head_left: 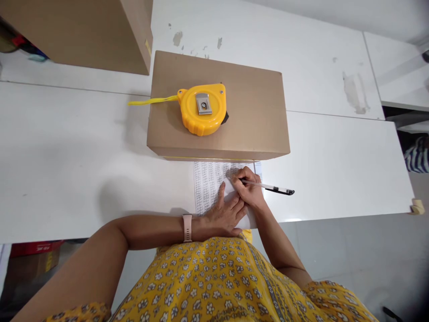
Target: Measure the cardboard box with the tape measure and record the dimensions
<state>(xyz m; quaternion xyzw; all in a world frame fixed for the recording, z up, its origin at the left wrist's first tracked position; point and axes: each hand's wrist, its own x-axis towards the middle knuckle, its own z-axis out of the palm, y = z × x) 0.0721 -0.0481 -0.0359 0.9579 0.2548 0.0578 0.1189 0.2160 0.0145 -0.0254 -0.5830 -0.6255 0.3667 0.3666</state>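
Note:
My right hand grips a pen with a clear barrel and black cap end, which slants out to the right. Its tip is hidden behind my fingers, over the paper. My left hand lies flat on the sheets with its fingers spread, touching the right hand's heel. Rows of small writing fill the left part of a paper sheet, partly under a white piece of paper. Just beyond the sheet stands a closed cardboard box. On top of it rests a yellow tape measure, its yellow strap pointing left.
A larger cardboard box stands at the back left of the white table. Grey worn patches mark the tabletop. A red item and a brown carton sit below the table's left front edge. Striped fabric shows at far right.

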